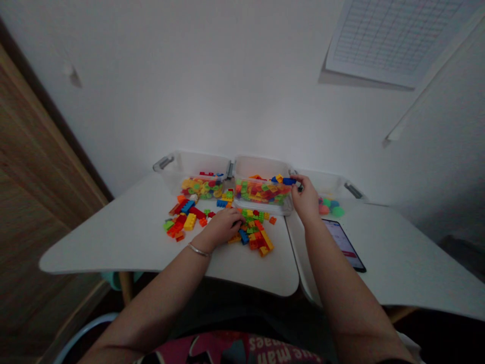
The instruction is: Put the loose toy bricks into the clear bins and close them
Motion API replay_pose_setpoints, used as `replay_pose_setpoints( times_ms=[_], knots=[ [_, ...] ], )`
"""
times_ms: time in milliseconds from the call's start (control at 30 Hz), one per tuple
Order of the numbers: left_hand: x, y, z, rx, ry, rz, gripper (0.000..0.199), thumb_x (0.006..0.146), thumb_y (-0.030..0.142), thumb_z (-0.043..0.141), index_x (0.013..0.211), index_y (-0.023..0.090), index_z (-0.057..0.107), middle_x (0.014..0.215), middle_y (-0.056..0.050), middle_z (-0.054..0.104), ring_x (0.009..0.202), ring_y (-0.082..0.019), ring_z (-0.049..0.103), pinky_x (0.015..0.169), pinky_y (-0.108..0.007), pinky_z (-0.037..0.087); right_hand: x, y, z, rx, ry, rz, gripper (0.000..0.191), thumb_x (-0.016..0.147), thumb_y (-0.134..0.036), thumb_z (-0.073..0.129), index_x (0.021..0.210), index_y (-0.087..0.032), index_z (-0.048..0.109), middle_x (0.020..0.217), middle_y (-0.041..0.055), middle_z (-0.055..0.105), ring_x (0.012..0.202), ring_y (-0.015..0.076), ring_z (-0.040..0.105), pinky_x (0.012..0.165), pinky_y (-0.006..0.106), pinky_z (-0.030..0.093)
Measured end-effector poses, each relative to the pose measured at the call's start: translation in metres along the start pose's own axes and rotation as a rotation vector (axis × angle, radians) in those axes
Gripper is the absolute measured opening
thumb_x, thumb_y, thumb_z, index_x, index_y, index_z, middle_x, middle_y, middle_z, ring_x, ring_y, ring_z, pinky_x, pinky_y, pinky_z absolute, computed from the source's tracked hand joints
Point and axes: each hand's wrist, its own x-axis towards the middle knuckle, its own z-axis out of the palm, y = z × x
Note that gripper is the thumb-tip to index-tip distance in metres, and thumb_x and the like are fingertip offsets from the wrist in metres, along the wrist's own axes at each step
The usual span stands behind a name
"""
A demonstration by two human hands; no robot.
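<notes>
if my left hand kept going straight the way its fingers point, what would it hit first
Most likely the loose green and yellow bricks just past the fingertips of your left hand; depth is hard to judge, but the middle bin looks farther on.

This looks like a home or small playroom; which, I cannot tell. Pale walls (227, 76) and a wood panel (41, 182) enclose it, a printed grid sheet (390, 43) hangs up, and toy bricks (190, 221), clear bins (197, 163) and a phone (350, 250) occupy the white tabletop (125, 227).
</notes>
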Motion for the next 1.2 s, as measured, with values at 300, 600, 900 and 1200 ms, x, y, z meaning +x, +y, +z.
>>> replay_pose_setpoints(
  times_ms=[300,600,900,1200],
  knots=[
    [0.001,0.001,0.001,-0.007,-0.007,-0.010,0.022,0.089,0.014,0.049,0.095,0.018,0.070,0.098,-0.008,0.067,0.096,-0.021,0.060,0.088,-0.035,0.049,-0.015,0.022,0.014,-0.215,-0.118,-0.255,0.059,0.081,-0.022,0.051,0.139,-0.013,0.044,0.145,0.0165,0.048,0.138,0.0300,0.038,0.113,0.054,0.033],
    [0.000,0.002,-0.001,-0.014,-0.003,-0.010,0.021,0.089,0.014,0.049,0.093,0.018,0.069,0.097,-0.008,0.067,0.095,-0.021,0.059,0.087,-0.034,0.049,-0.020,0.026,0.013,-0.184,-0.111,-0.281,0.049,0.082,-0.023,0.052,0.130,-0.015,0.050,0.144,0.0174,0.048,0.140,0.0316,0.036,0.112,0.058,0.033],
    [0.001,0.002,0.000,-0.014,-0.003,-0.011,0.022,0.089,0.014,0.048,0.094,0.017,0.070,0.097,-0.008,0.067,0.095,-0.021,0.060,0.088,-0.035,0.049,-0.048,0.016,0.008,-0.097,0.050,-0.217,0.042,0.083,-0.023,0.051,0.125,-0.019,0.053,0.127,0.0145,0.059,0.122,0.0288,0.051,0.101,0.052,0.045],
    [0.001,0.005,-0.003,-0.003,-0.014,-0.018,0.021,0.088,0.014,0.049,0.093,0.018,0.070,0.096,-0.008,0.067,0.096,-0.021,0.060,0.087,-0.034,0.050,-0.091,0.020,0.020,-0.300,-0.384,-0.174,0.023,0.083,-0.021,0.058,0.103,-0.018,0.070,0.115,0.0134,0.062,0.110,0.0285,0.053,0.100,0.045,0.045]
  ],
)
